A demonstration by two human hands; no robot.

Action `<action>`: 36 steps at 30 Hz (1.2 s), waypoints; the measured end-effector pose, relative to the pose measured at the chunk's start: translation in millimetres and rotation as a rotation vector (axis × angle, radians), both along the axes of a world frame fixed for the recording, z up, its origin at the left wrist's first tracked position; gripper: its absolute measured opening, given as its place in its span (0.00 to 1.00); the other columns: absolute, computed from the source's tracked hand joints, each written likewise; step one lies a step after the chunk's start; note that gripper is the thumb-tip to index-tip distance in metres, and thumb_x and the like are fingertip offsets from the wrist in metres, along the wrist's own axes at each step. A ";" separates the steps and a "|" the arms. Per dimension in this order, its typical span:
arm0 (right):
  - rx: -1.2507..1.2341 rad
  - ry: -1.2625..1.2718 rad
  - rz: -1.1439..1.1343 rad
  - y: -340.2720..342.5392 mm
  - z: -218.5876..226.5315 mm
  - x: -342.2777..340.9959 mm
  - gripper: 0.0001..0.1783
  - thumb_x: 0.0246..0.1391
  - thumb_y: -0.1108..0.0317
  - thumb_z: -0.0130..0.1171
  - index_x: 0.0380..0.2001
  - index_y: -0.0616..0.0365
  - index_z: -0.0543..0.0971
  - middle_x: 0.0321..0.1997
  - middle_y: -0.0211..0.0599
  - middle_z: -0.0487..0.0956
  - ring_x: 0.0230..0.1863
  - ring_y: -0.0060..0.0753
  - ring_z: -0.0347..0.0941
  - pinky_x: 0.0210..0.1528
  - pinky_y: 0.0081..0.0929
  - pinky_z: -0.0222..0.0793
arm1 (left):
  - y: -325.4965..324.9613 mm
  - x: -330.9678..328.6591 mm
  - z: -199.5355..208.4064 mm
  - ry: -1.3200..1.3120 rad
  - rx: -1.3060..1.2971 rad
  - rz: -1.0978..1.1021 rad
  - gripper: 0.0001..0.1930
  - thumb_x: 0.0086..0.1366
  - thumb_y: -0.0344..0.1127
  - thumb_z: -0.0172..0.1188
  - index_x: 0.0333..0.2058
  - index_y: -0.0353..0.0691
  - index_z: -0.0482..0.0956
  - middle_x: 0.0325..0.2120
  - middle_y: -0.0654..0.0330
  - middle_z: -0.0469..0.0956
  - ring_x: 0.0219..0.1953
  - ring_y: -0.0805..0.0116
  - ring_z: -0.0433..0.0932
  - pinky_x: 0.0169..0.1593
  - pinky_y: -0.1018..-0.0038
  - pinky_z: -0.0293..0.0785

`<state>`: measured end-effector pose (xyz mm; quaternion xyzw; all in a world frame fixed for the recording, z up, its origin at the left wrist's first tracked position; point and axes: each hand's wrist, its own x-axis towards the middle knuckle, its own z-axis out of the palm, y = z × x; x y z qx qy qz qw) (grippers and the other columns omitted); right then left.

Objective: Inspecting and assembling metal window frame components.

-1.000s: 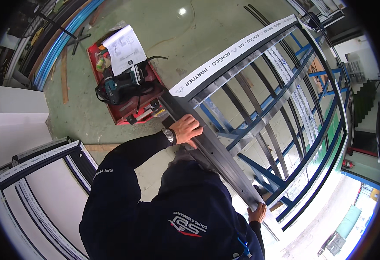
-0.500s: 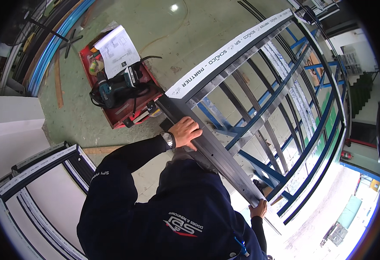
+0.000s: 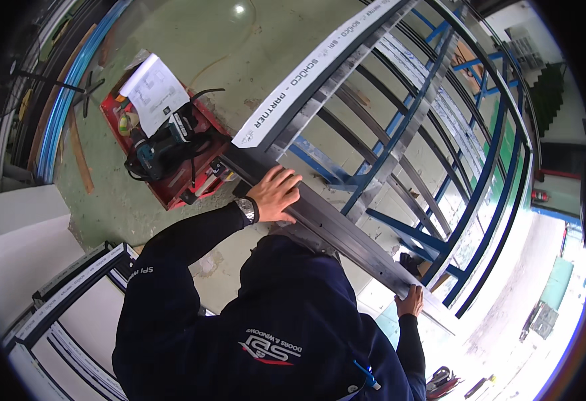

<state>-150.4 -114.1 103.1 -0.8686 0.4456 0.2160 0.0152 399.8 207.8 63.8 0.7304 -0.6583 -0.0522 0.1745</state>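
A long dark metal frame profile (image 3: 336, 224) runs diagonally in front of my body, its far-left end meeting a bar with white printed protective film (image 3: 319, 67) at a corner. My left hand (image 3: 274, 192), with a wristwatch (image 3: 247, 210) at its wrist, is closed over the profile near that corner, fingers bent across its top. At the profile's right end my right hand (image 3: 410, 302) grips the edge, its thumb and fingers partly hidden. The frame lies on a blue metal stand (image 3: 400, 144). Several dark holes show along the profile's upper face.
A red tool cart (image 3: 203, 190) at left carries a cordless drill (image 3: 156, 152) and paper drawings (image 3: 154, 93). Filmed frames (image 3: 59, 287) lean at lower left beside a white wall. Blue tubes (image 3: 72, 93) lie at far left. Several tools (image 3: 443, 382) appear at lower right.
The view has shifted and turned slightly, so the cart and frame sit further left and tools show at lower right. Both hands stay on the profile.
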 end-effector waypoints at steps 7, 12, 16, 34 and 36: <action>-0.041 -0.129 0.177 -3.1 -5.6 31.5 0.62 0.34 0.60 0.84 0.72 0.54 0.60 0.69 0.50 0.65 0.73 0.55 0.59 0.77 0.52 0.53 | -5.3 -9.6 5.1 0.014 0.103 0.033 0.40 0.50 0.65 0.76 0.49 0.37 0.75 0.66 0.46 0.66 0.71 0.42 0.60 0.73 0.39 0.53; 0.063 -0.101 0.159 -11.3 -12.5 28.0 0.63 0.32 0.60 0.83 0.72 0.56 0.59 0.68 0.50 0.65 0.73 0.54 0.59 0.80 0.53 0.47 | -14.3 -14.8 -3.0 0.014 0.131 0.032 0.39 0.51 0.64 0.75 0.48 0.39 0.73 0.67 0.47 0.64 0.72 0.44 0.58 0.75 0.40 0.51; 0.070 -0.117 0.179 -19.3 -18.9 19.2 0.62 0.32 0.59 0.83 0.71 0.56 0.60 0.68 0.51 0.66 0.74 0.52 0.59 0.80 0.52 0.46 | -16.9 -20.6 -6.2 0.011 0.122 0.059 0.40 0.50 0.65 0.76 0.48 0.39 0.72 0.68 0.49 0.62 0.74 0.45 0.56 0.76 0.40 0.46; 0.127 -0.286 0.199 -34.0 -4.8 -6.0 0.45 0.36 0.68 0.70 0.62 0.59 0.67 0.54 0.51 0.69 0.61 0.57 0.65 0.69 0.50 0.57 | -105.2 -120.4 17.4 -0.042 0.351 -0.068 0.55 0.48 0.51 0.80 0.70 0.40 0.59 0.61 0.47 0.64 0.67 0.46 0.61 0.73 0.46 0.51; 0.109 -0.352 0.234 -40.8 -9.6 -12.7 0.40 0.39 0.70 0.65 0.61 0.59 0.68 0.51 0.51 0.70 0.60 0.56 0.66 0.67 0.49 0.59 | -119.7 -139.9 26.6 -0.015 0.445 0.002 0.57 0.46 0.54 0.81 0.71 0.40 0.59 0.64 0.46 0.62 0.71 0.45 0.58 0.76 0.44 0.46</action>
